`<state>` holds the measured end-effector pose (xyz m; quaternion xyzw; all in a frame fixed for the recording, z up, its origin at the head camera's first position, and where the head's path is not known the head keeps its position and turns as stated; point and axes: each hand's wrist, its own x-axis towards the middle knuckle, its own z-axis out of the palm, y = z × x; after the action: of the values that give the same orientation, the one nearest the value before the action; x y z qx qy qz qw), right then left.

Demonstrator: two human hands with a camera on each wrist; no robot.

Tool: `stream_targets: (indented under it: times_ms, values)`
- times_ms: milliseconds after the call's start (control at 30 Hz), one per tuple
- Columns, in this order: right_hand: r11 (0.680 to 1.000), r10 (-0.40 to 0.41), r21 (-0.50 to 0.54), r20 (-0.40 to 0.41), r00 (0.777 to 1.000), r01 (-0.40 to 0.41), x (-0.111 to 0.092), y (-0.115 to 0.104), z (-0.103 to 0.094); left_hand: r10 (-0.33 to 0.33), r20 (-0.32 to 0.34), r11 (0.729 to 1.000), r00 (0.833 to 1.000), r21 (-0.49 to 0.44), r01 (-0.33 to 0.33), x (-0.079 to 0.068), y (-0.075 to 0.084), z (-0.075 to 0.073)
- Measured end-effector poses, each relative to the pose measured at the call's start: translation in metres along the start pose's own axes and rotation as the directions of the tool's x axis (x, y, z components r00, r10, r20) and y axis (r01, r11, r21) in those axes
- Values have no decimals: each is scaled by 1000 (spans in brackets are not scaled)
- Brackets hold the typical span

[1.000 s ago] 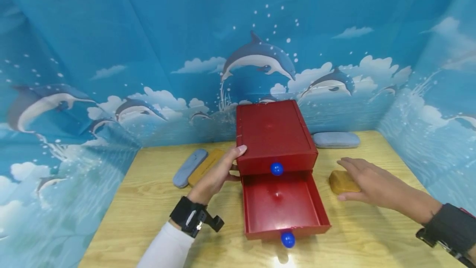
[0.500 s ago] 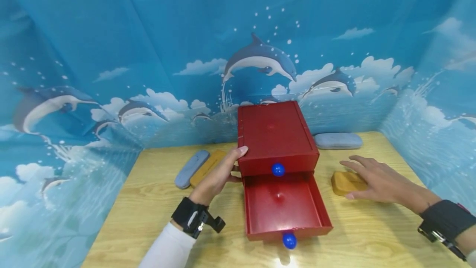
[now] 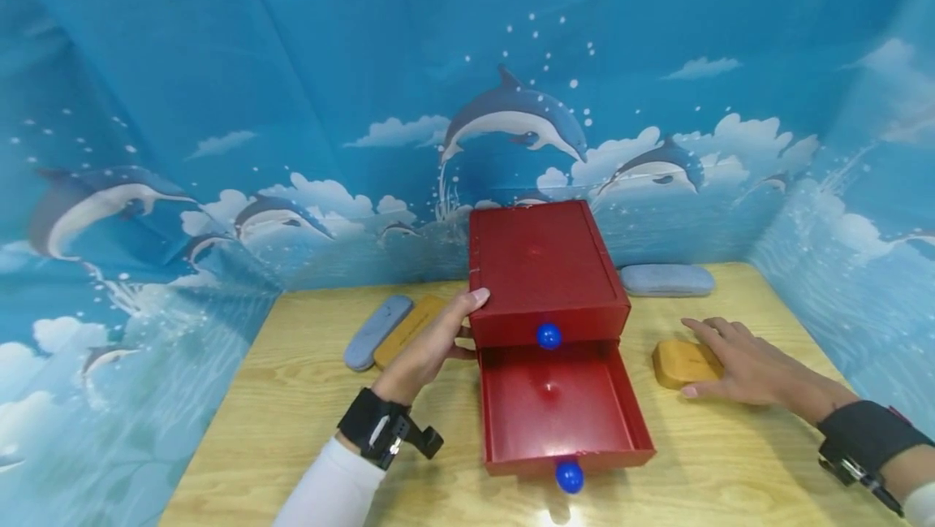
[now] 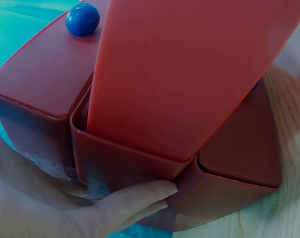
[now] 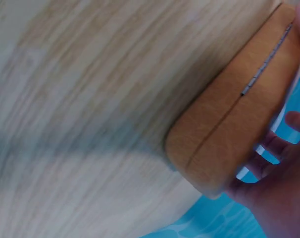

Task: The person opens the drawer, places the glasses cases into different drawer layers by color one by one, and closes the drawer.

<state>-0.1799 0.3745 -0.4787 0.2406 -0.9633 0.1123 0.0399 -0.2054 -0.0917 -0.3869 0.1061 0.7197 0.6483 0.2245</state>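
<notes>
My left hand (image 3: 429, 346) rests against the left side of a red drawer cabinet (image 3: 544, 263), thumb on the top edge. Its fingers lie along the side wall in the left wrist view. The lower drawer (image 3: 555, 405) is pulled out, showing a bare red inside and a blue knob (image 3: 570, 477). The upper one is closed, with its own blue knob (image 3: 549, 336). My right hand (image 3: 748, 369) is around the right end of a tan glasses case (image 3: 675, 363) on the table, fingers spread loosely; its hinge (image 5: 266, 62) shows in the right wrist view.
Left of the cabinet, a blue-grey glasses case (image 3: 377, 332) and another tan glasses case (image 3: 412, 328) lie side by side. One more blue-grey case (image 3: 667, 280) lies at the back right. Behind the wooden table (image 3: 292, 397) hangs a dolphin-print curtain (image 3: 329, 64).
My right hand has shifted slightly right over the tan case, its fingers lifting and then lowering again. The case, the cabinet and my left hand stay in place.
</notes>
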Motion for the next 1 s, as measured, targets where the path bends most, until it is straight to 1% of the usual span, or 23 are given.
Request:
stream_targets:
  times_ms: [133, 267, 433, 533, 733, 1000]
  values:
    - [1000, 11, -11, -1, 1000, -11, -1, 1, 5, 1, 7, 1000, 1000, -4, -1, 0, 0, 0]
    - [998, 3, -57, -9, 1000, -3, -1, 1, 11, 6, 10, 1000, 1000, -6, -6, 0, 0, -1]
    - [995, -23, -97, -24, 999, 20, -2, 4, 17, -9, 1, 1000, 1000, 1, 9, 0, 0, 0]
    - [993, -46, -112, -52, 998, 40, -3, 6, 20, -14, -4, 1000, 1000, 2, 14, 1, -1, 1]
    - [992, -68, -112, -91, 994, 58, -3, 7, 23, -13, -9, 1000, 1000, 2, 13, 1, -2, 1]
    - [991, -56, -128, -89, 994, 45, -4, 5, 24, -7, -10, 1000, 1000, 4, 7, 1, -1, 1]
